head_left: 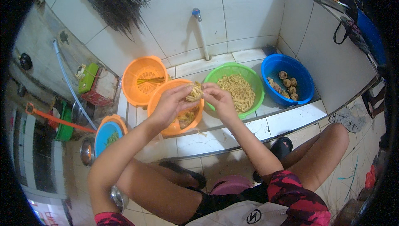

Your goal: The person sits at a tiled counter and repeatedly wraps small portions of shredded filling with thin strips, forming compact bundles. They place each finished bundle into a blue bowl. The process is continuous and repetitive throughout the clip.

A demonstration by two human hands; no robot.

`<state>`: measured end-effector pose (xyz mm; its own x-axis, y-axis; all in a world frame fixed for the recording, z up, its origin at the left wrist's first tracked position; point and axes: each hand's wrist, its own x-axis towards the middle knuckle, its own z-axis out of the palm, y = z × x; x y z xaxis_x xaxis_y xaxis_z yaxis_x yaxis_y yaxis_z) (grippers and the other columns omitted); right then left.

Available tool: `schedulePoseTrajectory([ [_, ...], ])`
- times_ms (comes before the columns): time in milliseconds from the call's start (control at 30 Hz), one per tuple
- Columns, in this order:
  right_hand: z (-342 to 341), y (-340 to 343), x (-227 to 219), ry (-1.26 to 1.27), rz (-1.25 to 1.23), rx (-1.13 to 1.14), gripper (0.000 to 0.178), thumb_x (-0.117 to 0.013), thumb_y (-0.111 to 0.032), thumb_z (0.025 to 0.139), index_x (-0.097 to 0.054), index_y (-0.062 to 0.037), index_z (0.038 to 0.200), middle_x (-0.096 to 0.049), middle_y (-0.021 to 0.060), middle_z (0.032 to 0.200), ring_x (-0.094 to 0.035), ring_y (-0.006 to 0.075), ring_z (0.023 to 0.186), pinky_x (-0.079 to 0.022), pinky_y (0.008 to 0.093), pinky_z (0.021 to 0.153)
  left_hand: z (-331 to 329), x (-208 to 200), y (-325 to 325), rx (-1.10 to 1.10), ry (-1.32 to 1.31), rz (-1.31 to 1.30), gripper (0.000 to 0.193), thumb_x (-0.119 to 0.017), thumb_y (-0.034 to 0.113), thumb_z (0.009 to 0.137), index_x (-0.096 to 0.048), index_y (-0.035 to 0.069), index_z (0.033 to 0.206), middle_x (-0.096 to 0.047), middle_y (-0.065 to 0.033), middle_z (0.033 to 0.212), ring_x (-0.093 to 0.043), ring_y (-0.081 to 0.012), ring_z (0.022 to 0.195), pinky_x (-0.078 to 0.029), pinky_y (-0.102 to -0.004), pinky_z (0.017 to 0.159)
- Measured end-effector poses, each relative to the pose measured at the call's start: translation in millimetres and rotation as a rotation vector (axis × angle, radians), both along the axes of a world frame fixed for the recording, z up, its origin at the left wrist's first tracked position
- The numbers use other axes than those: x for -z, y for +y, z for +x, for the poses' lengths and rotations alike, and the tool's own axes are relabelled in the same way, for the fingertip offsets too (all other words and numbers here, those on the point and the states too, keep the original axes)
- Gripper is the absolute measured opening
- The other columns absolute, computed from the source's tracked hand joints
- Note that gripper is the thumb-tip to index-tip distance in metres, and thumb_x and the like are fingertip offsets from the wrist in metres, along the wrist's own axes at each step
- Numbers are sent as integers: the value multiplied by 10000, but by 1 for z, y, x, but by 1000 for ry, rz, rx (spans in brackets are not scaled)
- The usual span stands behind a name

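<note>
A small bundle of thick yellowish noodles point(194, 94) is held between both hands, wound around something I cannot make out. My left hand point(171, 103) grips it from the left, fingers curled. From the other side, the fingers of my right hand point(219, 100) pinch its edge. Below the hands sits an orange basin point(167, 132) with a brownish mixture in it, partly hidden by my left hand. A green colander point(259, 95) to the right holds loose noodles point(237, 91). Farther right, a blue basin point(308, 91) contains several noodle-wrapped balls point(292, 89).
An orange colander point(132, 70) with thin sticks point(150, 80) stands behind the basin, on the tiled ledge point(282, 122). A pipe with a blue tap point(196, 13) rises at the wall. At left are a light-blue bowl point(103, 132) of chopped greens and an orange-handled tool point(58, 119).
</note>
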<state>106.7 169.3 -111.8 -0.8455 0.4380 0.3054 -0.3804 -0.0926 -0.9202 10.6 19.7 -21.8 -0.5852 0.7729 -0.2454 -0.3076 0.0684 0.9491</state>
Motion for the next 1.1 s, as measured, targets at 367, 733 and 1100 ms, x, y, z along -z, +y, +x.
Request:
schedulePoseTrajectory([
  [367,11,-9,-25,124,222,124,90,-654,-72,893,-634,2,941,-641,85,971,-620,184,957,-484,326,847,1,3,3,-92,303,-54,395,-593,195,974,-564,-22,1303,-656,-110,1121,-647,-157,1011,-544,-289,890],
  [733,12,-30,-19,-6,25,369,120,-684,-57,877,-667,22,965,-656,79,931,-629,153,867,-502,273,785,16,-5,0,-69,98,29,400,-544,210,1003,-536,-66,1292,-615,-134,1203,-620,-198,1103,-539,-328,969],
  [1100,6,-34,-17,78,221,300,218,-794,-122,767,-665,-7,900,-552,131,1158,-529,265,1139,-409,366,999,16,2,-3,-140,59,-19,371,-559,242,1000,-568,-34,1247,-628,-94,1142,-636,-158,1027,-547,-298,918],
])
